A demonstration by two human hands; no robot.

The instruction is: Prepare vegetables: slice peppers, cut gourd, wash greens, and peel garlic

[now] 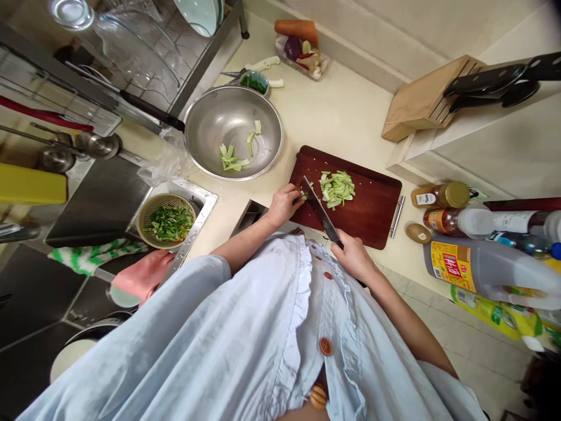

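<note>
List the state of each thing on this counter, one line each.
Left hand, pinning a vegetable piece on the cutting board
Right hand, gripping the kitchen knife
Kitchen knife, blade down against that piece
Vegetable strips, cut, piled on the board
Steel bowl, holding a few strips
Woven basket, full of chopped greens
Carrot, uncut
Knife block, knives slotted in

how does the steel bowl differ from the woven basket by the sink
The steel bowl is shiny bare metal, while the woven basket is tan plaited fibre. The steel bowl looks clearly larger than the woven basket. The steel bowl holds only a few pale green strips, while the woven basket is well filled with finely cut dark greens. Both are round, open-topped containers holding cut green vegetables.
</note>
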